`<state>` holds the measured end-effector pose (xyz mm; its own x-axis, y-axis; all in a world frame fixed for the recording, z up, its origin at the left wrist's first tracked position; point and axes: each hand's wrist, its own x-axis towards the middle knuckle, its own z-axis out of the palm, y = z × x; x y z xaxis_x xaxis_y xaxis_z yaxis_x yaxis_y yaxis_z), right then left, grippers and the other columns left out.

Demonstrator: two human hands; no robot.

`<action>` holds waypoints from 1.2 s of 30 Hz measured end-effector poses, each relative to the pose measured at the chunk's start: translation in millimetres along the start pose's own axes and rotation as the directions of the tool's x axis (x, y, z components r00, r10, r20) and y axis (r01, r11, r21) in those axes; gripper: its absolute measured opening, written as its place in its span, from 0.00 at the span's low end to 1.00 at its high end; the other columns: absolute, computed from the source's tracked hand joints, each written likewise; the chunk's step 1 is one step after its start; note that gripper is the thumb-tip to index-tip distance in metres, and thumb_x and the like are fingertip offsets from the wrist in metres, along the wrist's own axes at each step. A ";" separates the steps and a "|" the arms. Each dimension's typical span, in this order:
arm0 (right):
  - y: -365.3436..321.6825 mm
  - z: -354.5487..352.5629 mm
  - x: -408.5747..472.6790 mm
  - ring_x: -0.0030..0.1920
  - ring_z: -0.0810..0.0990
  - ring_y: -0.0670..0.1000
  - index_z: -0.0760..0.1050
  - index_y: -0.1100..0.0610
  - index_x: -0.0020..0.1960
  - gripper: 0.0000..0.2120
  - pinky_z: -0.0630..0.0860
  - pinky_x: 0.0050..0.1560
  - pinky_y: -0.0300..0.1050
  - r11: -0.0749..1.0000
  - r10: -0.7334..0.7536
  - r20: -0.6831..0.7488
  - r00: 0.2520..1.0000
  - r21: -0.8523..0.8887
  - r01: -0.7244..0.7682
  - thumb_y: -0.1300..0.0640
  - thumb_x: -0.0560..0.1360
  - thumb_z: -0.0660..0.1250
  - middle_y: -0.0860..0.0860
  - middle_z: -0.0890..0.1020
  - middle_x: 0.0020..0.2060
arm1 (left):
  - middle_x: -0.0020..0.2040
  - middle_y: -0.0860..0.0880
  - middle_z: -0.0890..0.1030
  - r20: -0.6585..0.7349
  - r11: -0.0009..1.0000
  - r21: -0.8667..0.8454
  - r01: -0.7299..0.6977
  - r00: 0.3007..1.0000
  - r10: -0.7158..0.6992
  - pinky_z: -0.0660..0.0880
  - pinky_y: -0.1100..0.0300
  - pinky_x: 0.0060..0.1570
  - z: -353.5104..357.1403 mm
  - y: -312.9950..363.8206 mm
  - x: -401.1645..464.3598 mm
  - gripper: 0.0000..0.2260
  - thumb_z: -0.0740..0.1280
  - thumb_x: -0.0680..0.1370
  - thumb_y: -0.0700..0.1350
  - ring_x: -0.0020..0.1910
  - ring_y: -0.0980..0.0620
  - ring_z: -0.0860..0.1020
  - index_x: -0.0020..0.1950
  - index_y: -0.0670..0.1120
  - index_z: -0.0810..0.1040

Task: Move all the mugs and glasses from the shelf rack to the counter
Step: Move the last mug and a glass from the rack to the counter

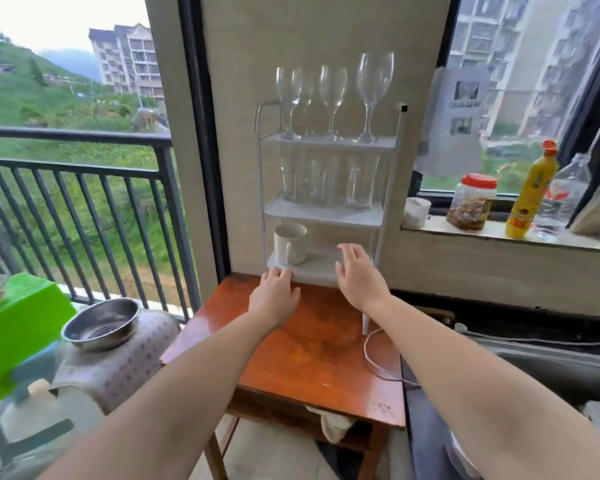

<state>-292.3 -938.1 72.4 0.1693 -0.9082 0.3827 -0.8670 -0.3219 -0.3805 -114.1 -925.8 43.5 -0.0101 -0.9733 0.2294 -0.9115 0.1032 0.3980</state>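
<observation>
A white three-tier shelf rack (392,174) stands at the back of a brown wooden table (312,358). Several stemmed wine glasses (332,98) stand on its top tier, and several clear tumblers (361,183) fill the middle tier. One white mug (289,243) sits at the left of the bottom tier. My left hand (274,296) is spread open just below and in front of the mug, fingertips at the bottom tier's edge. My right hand (357,275) is open in front of the bottom tier's right side. Neither hand holds anything.
A white cable (371,355) curls on the table's right side. A windowsill on the right carries a jar (470,202), a yellow bottle (530,195) and a clear bottle (561,199). To the left are a steel bowl (101,323), a green box (14,327) and a balcony railing.
</observation>
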 end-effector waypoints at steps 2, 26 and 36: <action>6.7 -1.9 34.4 0.65 0.71 0.57 0.61 0.60 0.72 0.20 0.72 0.59 0.50 0.997 0.052 -0.050 0.997 0.064 -0.048 0.56 0.81 0.54 0.56 0.66 0.69 | 0.63 0.45 0.71 0.034 0.998 -0.038 0.044 0.998 -0.043 0.73 0.49 0.55 4.9 -0.3 37.2 0.17 0.57 0.78 0.49 0.66 0.45 0.68 0.66 0.46 0.69; 18.0 -14.1 220.3 0.32 0.71 0.50 0.67 0.51 0.37 0.14 0.71 0.43 0.51 0.559 0.562 -0.080 0.823 0.770 -0.307 0.55 0.80 0.51 0.50 0.73 0.32 | 0.38 0.46 0.75 0.452 0.326 -0.753 0.572 0.809 -0.375 0.77 0.55 0.39 75.5 -27.1 201.2 0.13 0.55 0.81 0.43 0.37 0.51 0.74 0.60 0.37 0.71; 15.4 -23.2 195.8 0.31 0.65 0.48 0.63 0.54 0.37 0.15 0.64 0.31 0.43 0.586 0.483 -0.054 0.874 0.761 -0.277 0.57 0.81 0.50 0.50 0.67 0.32 | 0.71 0.32 0.66 0.416 0.246 -0.817 0.521 0.829 -0.374 0.77 0.56 0.32 60.9 -18.5 182.0 0.19 0.52 0.82 0.43 0.68 0.34 0.69 0.71 0.37 0.64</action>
<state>-283.3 -1114.8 161.0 -0.2960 -0.9348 0.1964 -0.1981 -0.1411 -0.9700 -124.1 -1117.4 23.7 0.1609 -0.9307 -0.3285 0.1068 -0.3145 0.9432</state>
